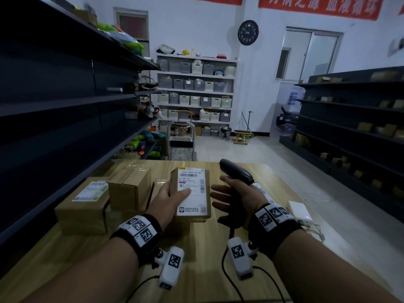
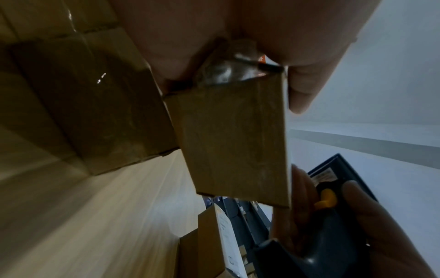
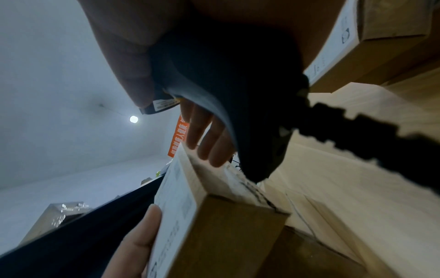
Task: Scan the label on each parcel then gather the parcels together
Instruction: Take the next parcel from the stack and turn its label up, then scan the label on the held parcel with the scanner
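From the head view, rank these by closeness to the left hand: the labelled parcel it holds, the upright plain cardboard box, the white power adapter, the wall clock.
1. Labelled parcel: gripped in the left hand.
2. Upright plain cardboard box: just to its left on the table.
3. White power adapter: right table edge, past the right hand.
4. Round black wall clock: far back wall.

The held parcel (image 1: pixel 192 194) is brown cardboard with a white label (image 1: pixel 192 191) printed in black barcodes and text. The barcode scanner (image 1: pixel 237 172) is black; the left wrist view shows its yellow trigger (image 2: pixel 326 199). The table (image 1: pixel 207 259) is pale wood grain. Both wristbands (image 1: pixel 140 229) are black with white tags bearing black square patterns. The wall banners (image 1: pixel 319 5) are red with yellow characters.
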`<state>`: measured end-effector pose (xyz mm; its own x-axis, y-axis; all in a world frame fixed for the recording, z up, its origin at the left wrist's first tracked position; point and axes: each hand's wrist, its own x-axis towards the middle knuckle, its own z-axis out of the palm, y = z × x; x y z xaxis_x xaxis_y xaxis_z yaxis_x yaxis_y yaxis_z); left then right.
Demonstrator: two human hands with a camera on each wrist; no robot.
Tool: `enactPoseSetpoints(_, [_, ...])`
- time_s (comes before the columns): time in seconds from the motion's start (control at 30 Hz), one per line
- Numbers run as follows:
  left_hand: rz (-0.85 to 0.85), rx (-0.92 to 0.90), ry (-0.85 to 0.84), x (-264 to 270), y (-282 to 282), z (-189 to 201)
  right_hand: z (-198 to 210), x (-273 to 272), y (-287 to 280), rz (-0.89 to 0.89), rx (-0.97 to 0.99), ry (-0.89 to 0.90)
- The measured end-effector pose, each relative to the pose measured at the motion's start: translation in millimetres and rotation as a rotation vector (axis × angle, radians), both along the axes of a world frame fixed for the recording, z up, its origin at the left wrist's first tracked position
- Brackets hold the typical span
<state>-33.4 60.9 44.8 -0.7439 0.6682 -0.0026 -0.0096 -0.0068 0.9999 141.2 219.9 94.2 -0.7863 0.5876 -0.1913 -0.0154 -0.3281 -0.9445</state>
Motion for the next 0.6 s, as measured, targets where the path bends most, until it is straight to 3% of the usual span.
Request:
enactPoseSetpoints(0.37, [0.132, 0.014, -0.088, -17.5, 1.1, -19.0, 0.8, -7.1, -11.9, 0.001, 0.205, -0.067])
enactPoseSetpoints(0.6, [0.138, -0.016, -0.044, -20.3, 3.5, -20.7, -1.9, -14.2, -18.6, 0.021, 0.204, -0.116])
